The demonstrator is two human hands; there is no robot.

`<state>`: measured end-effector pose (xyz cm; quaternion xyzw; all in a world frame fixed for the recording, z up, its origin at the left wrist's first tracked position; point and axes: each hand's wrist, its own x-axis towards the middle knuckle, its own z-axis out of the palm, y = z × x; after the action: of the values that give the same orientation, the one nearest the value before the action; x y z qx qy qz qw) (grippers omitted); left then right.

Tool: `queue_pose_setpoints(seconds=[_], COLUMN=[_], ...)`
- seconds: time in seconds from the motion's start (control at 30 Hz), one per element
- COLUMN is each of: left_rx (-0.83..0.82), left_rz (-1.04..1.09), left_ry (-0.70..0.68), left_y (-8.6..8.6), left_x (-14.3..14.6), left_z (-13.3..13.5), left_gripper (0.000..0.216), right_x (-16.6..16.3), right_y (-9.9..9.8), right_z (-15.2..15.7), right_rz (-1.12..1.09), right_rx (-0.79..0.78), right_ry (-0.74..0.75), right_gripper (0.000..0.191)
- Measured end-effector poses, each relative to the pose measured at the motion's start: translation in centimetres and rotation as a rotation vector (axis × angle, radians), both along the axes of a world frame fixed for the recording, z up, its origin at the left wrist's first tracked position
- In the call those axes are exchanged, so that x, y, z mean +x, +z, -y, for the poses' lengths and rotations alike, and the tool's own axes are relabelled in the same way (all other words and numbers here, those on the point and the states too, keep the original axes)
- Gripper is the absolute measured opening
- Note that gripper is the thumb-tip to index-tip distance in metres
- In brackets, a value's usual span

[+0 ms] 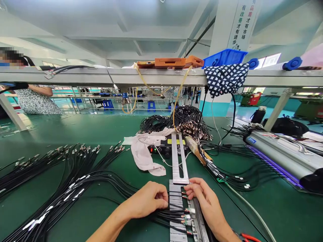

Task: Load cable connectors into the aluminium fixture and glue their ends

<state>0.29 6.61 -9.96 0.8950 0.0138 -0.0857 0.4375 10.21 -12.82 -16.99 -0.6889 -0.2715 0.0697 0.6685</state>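
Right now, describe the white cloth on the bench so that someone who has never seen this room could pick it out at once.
Start at the green workbench, then find the small black box with a yellow label at its middle. Crumpled against that box's left side lies the white cloth, the only pale, soft thing among bundles of black cables.

The green bench (83,131) is strewn with cables (70,178), a cloth (143,154), a jig (179,161) and a machine (282,154).

Pillar sign (241,25), vertical Chinese columns reading 有改善才有进步 and 品质才有市场, yellow label (177,142) on black box (164,149) too small to read
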Motion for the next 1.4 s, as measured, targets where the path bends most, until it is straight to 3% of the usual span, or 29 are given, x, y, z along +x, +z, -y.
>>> queue_pose_setpoints(seconds=[0.13,0.43,0.93,1.1,1.27,1.4], left_rx=[-0.015,0.149,0.334,0.361,0.400,0.479], left_rz=[0.013,0.091,0.150,0.169,0.167,0.156], left_ry=[0.059,0.118,0.130,0.098,0.072,0.053], left_y=[-0.6,-0.6,-1.8,-1.9,-1.8,-1.7], left_x=[0.4,0.7,0.6,0.5,0.4,0.3], left_z=[0.0,0.3,1.0,1.2,1.3,1.5], left_gripper=[0.008,0.013,0.014,0.014,0.014,0.015], right_x=[0.0,0.3,0.3,-0.3,-1.1,-1.5], right_y=[-0.1,-0.3,-0.3,0.0,0.2,0.3], right_z=[-0.2,-0.6,-0.1,0.4,0.8,0.6], right_rz=[-0.035,0.003,0.057,0.228,0.540,0.798], right_rx=[0.044,0.042,0.002,-0.130,-0.265,-0.321], right_ry=[-0.032,-0.091,-0.129,-0.088,0.018,0.063], right_gripper=[0.037,0.037,0.032,0.025,0.016,0.024])
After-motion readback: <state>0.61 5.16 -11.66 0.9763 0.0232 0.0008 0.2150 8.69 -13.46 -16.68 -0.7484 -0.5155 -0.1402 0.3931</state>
